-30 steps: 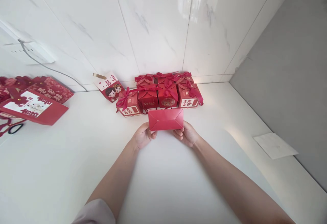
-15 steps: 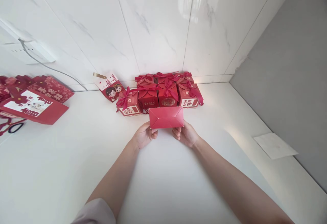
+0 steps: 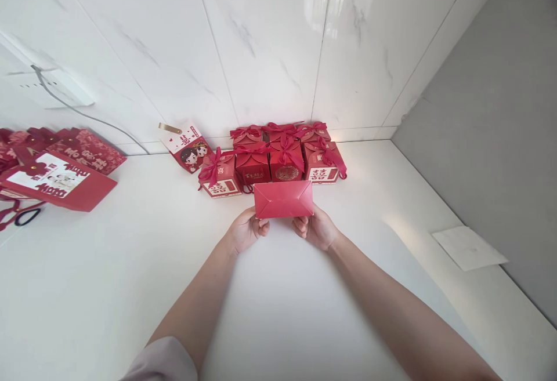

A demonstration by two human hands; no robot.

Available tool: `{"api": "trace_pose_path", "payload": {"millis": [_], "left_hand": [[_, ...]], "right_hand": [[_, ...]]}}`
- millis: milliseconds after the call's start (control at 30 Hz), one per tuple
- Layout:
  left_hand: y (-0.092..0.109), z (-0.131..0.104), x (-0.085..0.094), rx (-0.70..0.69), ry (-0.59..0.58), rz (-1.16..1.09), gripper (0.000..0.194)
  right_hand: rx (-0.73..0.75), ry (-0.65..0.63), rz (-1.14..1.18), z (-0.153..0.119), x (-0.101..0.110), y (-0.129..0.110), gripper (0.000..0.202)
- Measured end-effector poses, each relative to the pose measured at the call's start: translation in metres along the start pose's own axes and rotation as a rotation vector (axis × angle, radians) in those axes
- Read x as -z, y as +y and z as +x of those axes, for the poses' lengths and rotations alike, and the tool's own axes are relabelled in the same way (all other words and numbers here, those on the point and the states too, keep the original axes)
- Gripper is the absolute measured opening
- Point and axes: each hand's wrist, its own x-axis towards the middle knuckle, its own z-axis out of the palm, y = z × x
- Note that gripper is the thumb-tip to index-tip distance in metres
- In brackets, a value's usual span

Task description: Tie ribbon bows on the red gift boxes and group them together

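Between my two hands is a red paper gift box point(image 3: 284, 200), tipped so that its plain folded bottom faces me; its other sides are hidden. My left hand point(image 3: 247, 230) grips the lower left corner with fingers curled under. At the opposite corner my right hand point(image 3: 318, 227) is closed on it the same way. Just behind stand several red gift boxes tied with ribbon bows, in two rows; a dark red one point(image 3: 252, 167) and one with a round gold emblem point(image 3: 287, 163) are closest behind the held box.
A white and red box with cartoon figures point(image 3: 187, 148) leans near the tiled wall point(image 3: 270, 39). Several red bags lie at the left, one with a white label point(image 3: 93, 192), beside black-handled scissors point(image 3: 26, 217). A white sheet point(image 3: 469, 247) lies on the counter point(image 3: 143, 253) at the right.
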Motion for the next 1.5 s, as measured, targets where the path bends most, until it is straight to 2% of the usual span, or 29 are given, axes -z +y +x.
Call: {"api": "trace_pose_path", "payload": {"millis": [1500], "left_hand": [[0.0004,-0.0009,-0.0037,-0.001,0.010,0.026,0.020]], "right_hand": [[0.000,0.017,-0.001,-0.0009,-0.0016,-0.0010,0.049]]}}
